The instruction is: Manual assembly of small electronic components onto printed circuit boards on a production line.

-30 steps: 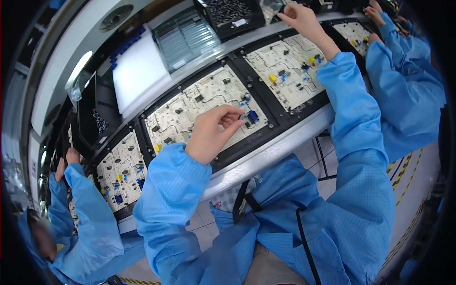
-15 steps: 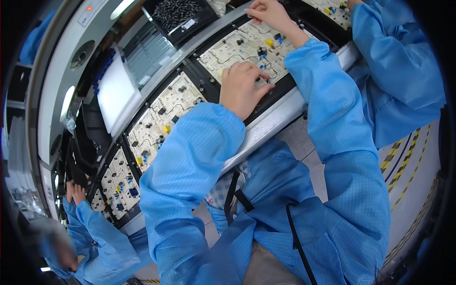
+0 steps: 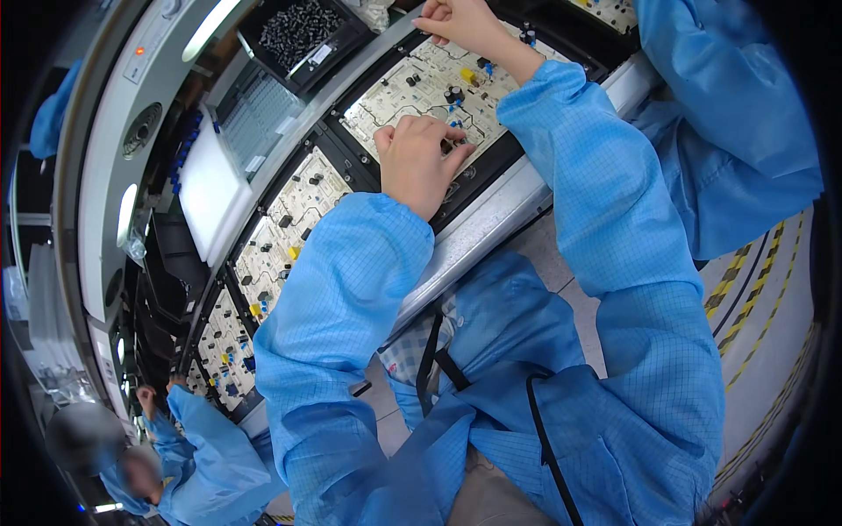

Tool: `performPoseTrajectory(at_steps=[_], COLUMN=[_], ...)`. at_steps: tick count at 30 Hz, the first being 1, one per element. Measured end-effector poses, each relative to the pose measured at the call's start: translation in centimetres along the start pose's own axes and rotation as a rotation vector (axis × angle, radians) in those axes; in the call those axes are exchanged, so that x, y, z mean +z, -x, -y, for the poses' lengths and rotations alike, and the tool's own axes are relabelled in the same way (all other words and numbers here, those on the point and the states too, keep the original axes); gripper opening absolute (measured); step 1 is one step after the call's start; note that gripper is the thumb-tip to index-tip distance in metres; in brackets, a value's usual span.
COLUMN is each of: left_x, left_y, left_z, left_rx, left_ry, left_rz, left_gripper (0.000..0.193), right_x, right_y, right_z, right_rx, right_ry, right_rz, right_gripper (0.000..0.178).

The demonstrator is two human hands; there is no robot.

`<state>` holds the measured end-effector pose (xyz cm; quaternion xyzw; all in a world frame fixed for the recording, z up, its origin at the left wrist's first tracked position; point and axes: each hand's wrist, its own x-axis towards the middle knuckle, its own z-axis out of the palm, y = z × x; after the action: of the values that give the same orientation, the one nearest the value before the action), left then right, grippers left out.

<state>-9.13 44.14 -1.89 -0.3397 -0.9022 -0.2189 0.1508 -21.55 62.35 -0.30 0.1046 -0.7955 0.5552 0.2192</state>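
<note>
- White circuit board [image 3: 421, 88], set in a black carrier frame [image 3: 491, 167] on the grey conveyor rail [image 3: 491, 230]; black, yellow and blue components stand on it, directly before the person.
- Second white circuit board [image 3: 294, 197], in its own black frame just to the left; further boards [image 3: 224, 346] follow down the curved line.
- Black bin of small dark parts [image 3: 298, 33], beyond the boards, near the top edge.
- White flat panel [image 3: 206, 188] and a ribbed clear tray [image 3: 250, 127], beyond the left boards.
- Co-worker's blue sleeve [image 3: 728, 114], far right, close beside the person's right arm; another co-worker in blue [image 3: 189, 456], lower left, well apart, one hand at a far board.
- Left hand [image 3: 419, 159]: rests on the near edge of the first board, knuckles up, fingers curled tight with tips pressed to the board by a blue component; what it pinches, if anything, is hidden.
- Right hand [image 3: 465, 19]: reached to the board's far edge, loosely fisted; its contents cannot be told.
- Both forearms, in blue sleeves, cross the rail and cover part of the frame.
</note>
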Motion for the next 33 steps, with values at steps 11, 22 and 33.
performPoseTrajectory(at_steps=[11,22,33], left_x=[-0.7,-0.4,-3.2], left_y=[-0.5,0.0,1.1], left_z=[0.1,-1.5,0.2], left_rx=[0.021,0.167,0.219], left_ry=[-0.038,-0.416,-0.339], left_rz=[0.078,0.040,0.052], left_gripper=[0.019,0.012,0.008], right_x=[-0.2,0.4,7.3], right_y=[-0.1,-0.1,-2.2], right_z=[-0.2,1.8,3.4], right_rx=[-0.022,0.004,-0.308], right_ry=[0.000,-0.023,0.372], right_rz=[0.033,0.177,0.918], right_gripper=[0.014,0.016,0.012])
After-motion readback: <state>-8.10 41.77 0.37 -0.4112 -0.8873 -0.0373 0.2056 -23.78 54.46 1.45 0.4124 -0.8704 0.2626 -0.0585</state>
